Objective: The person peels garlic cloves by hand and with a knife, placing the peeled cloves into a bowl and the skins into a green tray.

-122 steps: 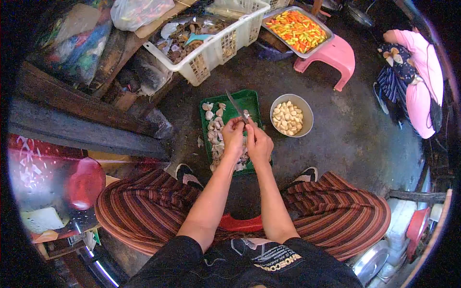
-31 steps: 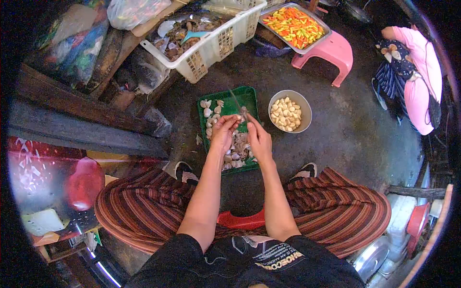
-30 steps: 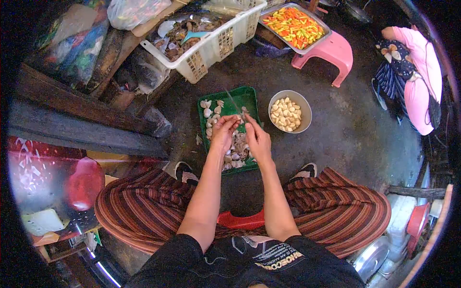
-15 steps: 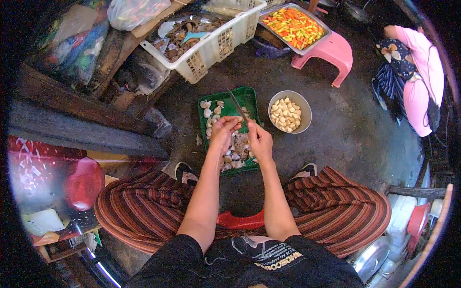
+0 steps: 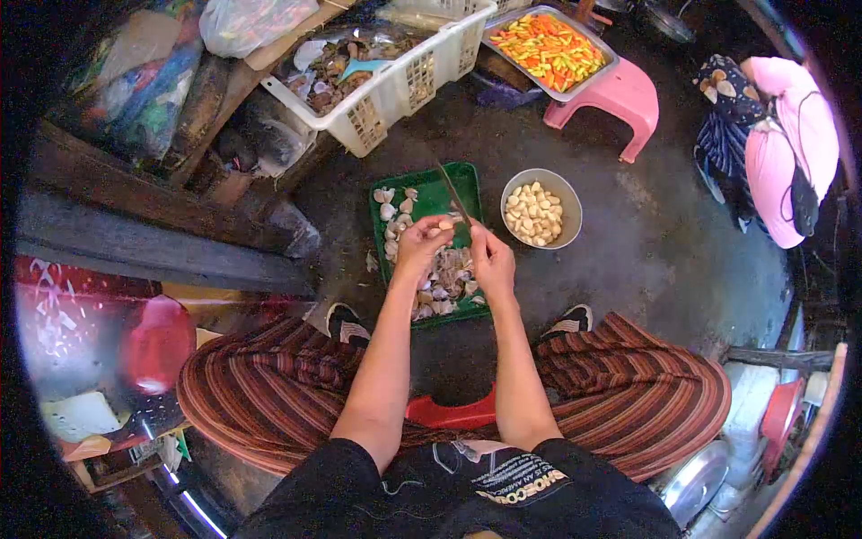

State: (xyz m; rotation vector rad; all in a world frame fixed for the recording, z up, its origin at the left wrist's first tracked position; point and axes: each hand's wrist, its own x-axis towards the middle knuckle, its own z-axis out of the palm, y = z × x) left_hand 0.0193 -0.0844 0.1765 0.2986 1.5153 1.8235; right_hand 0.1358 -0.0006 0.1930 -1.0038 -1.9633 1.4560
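Note:
My right hand (image 5: 492,260) is closed round the handle of a knife (image 5: 455,193), its blade slanting up and to the left. Pinched in my left hand (image 5: 420,247) is a garlic clove (image 5: 444,228), close to the blade. Both hands are above a green tray (image 5: 462,175). Garlic bulbs and cloves (image 5: 388,212) line the tray's left side, and papery garlic skins (image 5: 449,269) are heaped toward its near end. To the right on the floor stands a round metal bowl (image 5: 579,216) of peeled cloves (image 5: 535,214).
A metal tray of orange and yellow chillies (image 5: 548,52) rests on a pink stool (image 5: 620,99). The white plastic crate (image 5: 368,126) at upper left holds scraps. Another person in pink (image 5: 790,135) is at the right. A dark wooden beam (image 5: 162,229) runs along the left.
My right hand and the knife have moved slightly right, away from my left hand, and the clove shows more plainly. The other person has leaned and shifted their arm.

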